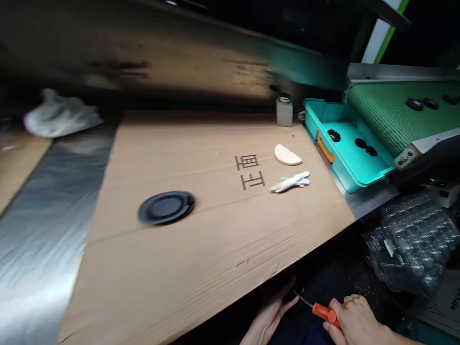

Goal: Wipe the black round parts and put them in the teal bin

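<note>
My right hand [354, 316], at the lower right, is closed round the handle of an orange-handled tool [321, 312] with a thin metal shaft. The shaft points left, its tip near the fingers of my left hand [269, 316]. That hand is just below the table's front edge, fingers curved and partly lost in the dark; whatever they hold cannot be made out. On the cardboard sheet [215, 249] lies a round black disc-shaped part [166, 207], left of the middle. A crumpled white glove [290, 182] and a cream half-round pad [287, 155] lie farther right.
A grey bottle [284, 111] stands at the cardboard's back edge. Beside it, a turquoise tray [350, 179] holds several black pieces. A green conveyor belt [398, 105] carries black parts. Clear plastic packaging [417, 239] lies at right, a white bag [63, 115] at left.
</note>
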`<state>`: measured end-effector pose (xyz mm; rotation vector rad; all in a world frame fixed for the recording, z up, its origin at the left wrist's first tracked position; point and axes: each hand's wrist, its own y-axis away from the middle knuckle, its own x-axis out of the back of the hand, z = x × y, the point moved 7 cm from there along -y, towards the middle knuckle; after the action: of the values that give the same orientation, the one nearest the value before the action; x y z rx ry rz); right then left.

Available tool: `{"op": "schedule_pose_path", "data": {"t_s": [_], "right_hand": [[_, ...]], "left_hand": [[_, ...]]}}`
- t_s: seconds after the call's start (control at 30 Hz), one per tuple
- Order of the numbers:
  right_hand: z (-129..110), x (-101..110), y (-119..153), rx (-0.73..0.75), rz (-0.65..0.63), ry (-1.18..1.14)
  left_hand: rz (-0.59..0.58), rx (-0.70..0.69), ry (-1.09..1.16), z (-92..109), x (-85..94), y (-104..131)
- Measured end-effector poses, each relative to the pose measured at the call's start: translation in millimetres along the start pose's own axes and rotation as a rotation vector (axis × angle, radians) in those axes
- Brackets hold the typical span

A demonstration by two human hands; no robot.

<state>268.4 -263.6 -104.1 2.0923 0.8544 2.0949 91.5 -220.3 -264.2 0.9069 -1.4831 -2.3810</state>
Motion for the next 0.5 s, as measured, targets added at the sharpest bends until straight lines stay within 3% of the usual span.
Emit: {"op": "schedule_pose_path", "data": {"t_s": [0.17, 0.27, 0.37, 0.43, 0.5], "right_hand": [[15, 16, 25, -0.041, 0.058, -0.213], [44, 30, 46, -0.061, 0.188, -0.415], [106, 39, 57, -0.346, 0.466, -0.715], [155, 39, 57, -0.619, 0.706, -0.948], [194, 45, 48, -0.767, 0.981, -1.118]], "left_hand": [[0.025, 0.032, -0.059, 5, -1.9, 9], [-0.007, 0.018, -0.128, 8, -5.4, 16], [-0.038, 0.026, -0.17, 7, -9.6, 21], [-0.076, 0.022, -0.166, 7, -13.6, 23], [-0.109, 0.02, -0.14, 6, -15.6, 23]]}}
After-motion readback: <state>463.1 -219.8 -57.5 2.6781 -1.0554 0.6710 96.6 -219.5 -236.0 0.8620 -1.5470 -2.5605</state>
